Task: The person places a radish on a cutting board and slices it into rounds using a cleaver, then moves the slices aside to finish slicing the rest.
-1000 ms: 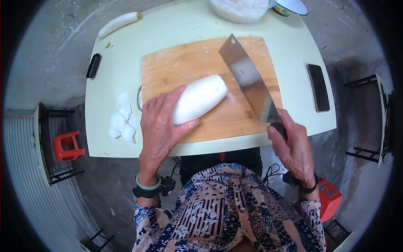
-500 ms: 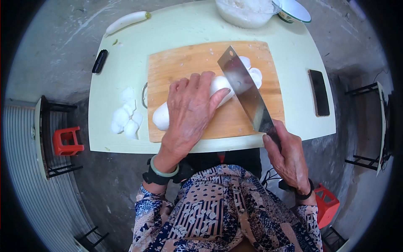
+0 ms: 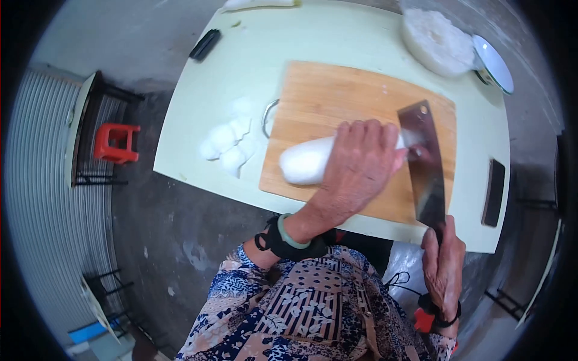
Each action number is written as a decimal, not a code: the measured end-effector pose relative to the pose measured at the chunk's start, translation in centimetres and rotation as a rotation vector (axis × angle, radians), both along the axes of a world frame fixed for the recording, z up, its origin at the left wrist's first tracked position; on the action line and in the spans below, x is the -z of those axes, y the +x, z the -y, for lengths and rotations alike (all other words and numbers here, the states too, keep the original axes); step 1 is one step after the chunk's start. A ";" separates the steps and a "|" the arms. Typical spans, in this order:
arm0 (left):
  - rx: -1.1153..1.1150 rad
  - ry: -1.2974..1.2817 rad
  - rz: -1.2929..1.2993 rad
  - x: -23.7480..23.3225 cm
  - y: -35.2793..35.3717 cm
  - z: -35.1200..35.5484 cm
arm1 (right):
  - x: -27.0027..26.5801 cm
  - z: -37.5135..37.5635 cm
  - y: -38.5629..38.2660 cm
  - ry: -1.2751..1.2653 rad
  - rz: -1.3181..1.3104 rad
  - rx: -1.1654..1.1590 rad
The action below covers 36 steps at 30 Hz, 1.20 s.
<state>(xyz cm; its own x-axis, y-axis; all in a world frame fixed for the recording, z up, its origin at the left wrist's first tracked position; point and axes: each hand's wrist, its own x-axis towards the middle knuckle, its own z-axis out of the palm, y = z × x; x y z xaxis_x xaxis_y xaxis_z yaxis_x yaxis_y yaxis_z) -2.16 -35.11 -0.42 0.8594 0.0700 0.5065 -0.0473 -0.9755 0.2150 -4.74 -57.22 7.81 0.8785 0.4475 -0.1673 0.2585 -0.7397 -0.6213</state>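
Note:
A peeled white radish (image 3: pixel 304 161) lies on the wooden cutting board (image 3: pixel 337 84). Over its right part my left hand (image 3: pixel 364 159) is closed, pressing it down, with the fingertips close to the blade. My right hand (image 3: pixel 444 259) grips the handle of a cleaver (image 3: pixel 428 174). The broad blade stands at the right end of the radish; its contact with the flesh is blurred. Slices to the right of the blade are hidden behind it. Left of the board, several white peelings or slices (image 3: pixel 232 144) lie in a small pile.
At the back right stand a clear bowl of shredded white stuff (image 3: pixel 439 42) and an enamel bowl (image 3: pixel 495 63). A phone (image 3: pixel 494 192) lies at the right edge. Another radish (image 3: pixel 259 3) and a black object (image 3: pixel 205 44) are at the back left. A red stool (image 3: pixel 117 143) stands left.
The head view has turned, so the table appears tilted and shifted right. Both hands stay on the radish and the cleaver. The slices seen beyond the blade are now hidden.

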 end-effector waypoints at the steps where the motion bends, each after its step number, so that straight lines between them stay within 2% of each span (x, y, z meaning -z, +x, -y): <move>1: -0.021 -0.004 -0.015 -0.3 0.2 0.0 | -0.5 -0.2 0.5 -0.004 -0.015 -0.021; 6: -0.012 0.032 0.043 -0.9 0.1 0.2 | -2.1 -1.0 0.6 -0.102 -0.135 0.056; 11: 0.007 -0.011 0.051 -0.8 0.3 0.3 | -0.4 -1.1 1.0 -0.012 0.084 -0.015; 16: -0.006 -0.057 0.056 -1.5 0.5 0.1 | -1.3 -2.8 2.7 -0.074 -0.002 0.004; 20: -0.008 -0.029 0.009 -1.2 0.5 0.3 | 1.2 -3.9 5.4 -0.156 0.001 -0.035; 21: 0.003 -0.008 0.037 -0.9 0.4 0.2 | 3.0 -4.4 6.2 -0.062 0.080 -0.158; 22: 0.008 0.017 0.078 -0.9 0.6 0.2 | 3.3 -4.2 6.8 -0.059 0.087 -0.164; 25: 0.042 -0.075 -0.002 -1.3 0.6 -0.1 | 3.0 -4.2 6.4 -0.051 -0.100 -0.010; 26: 0.070 -0.074 0.014 -1.5 0.5 -0.1 | 3.0 -4.6 6.3 -0.049 -0.084 0.018; 30: 0.051 -0.024 -0.041 -1.2 0.1 0.8 | 3.0 -2.3 6.1 0.081 0.020 -0.086; 33: 0.142 -0.047 -0.014 -1.8 -0.3 -0.1 | 0.9 -1.3 4.7 0.127 -0.051 -0.007; 35: 0.021 -0.059 -0.181 -1.8 -0.7 -0.4 | 0.9 -0.2 3.5 0.141 -0.053 0.021; 36: 0.048 -0.048 -0.180 -2.0 -0.5 -0.5 | 0.9 0.4 3.1 0.152 -0.086 -0.007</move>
<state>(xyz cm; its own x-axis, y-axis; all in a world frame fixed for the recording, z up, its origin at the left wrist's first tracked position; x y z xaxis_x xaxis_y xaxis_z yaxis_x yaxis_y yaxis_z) -2.69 -34.63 1.55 0.9388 0.0471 0.3413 -0.0501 -0.9614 0.2705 -1.68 -57.58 6.96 0.8605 0.4797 -0.1717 0.2046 -0.6339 -0.7459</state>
